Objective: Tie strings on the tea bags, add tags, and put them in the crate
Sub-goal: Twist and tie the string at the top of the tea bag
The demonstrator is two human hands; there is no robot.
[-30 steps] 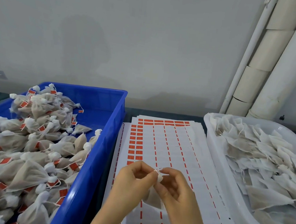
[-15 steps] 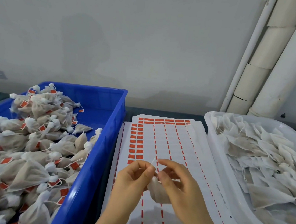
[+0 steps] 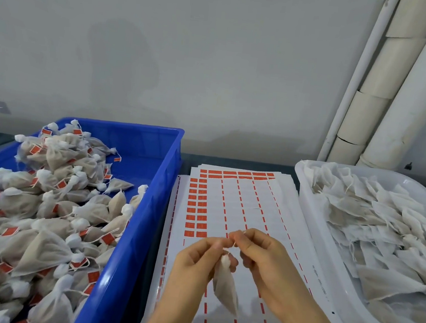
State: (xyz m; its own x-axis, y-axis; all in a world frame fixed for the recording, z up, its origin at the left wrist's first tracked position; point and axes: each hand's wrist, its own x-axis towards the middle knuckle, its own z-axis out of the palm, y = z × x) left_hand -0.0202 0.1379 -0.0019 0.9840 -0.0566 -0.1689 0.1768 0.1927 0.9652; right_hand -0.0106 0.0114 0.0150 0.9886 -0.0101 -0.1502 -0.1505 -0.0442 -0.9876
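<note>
The tea bag (image 3: 225,286), a soft teardrop of translucent woven mesh, hangs between both hands above the glossy tag sheet (image 3: 244,204), between the rigid blue plastic crate (image 3: 131,231) and the white tub (image 3: 328,255). Its long axis is near vertical: gathered neck up, tapered end down. The left hand (image 3: 196,262) grips the neck. The right hand (image 3: 266,267) pinches the thin string (image 3: 233,243) between thumb and forefinger.

We see a pale grey wall (image 3: 217,56) filling the upper frame, with a small grey plate (image 3: 2,107) low on its left. At upper right, white pipes (image 3: 410,103) slant down toward the dark table (image 3: 232,162).
</note>
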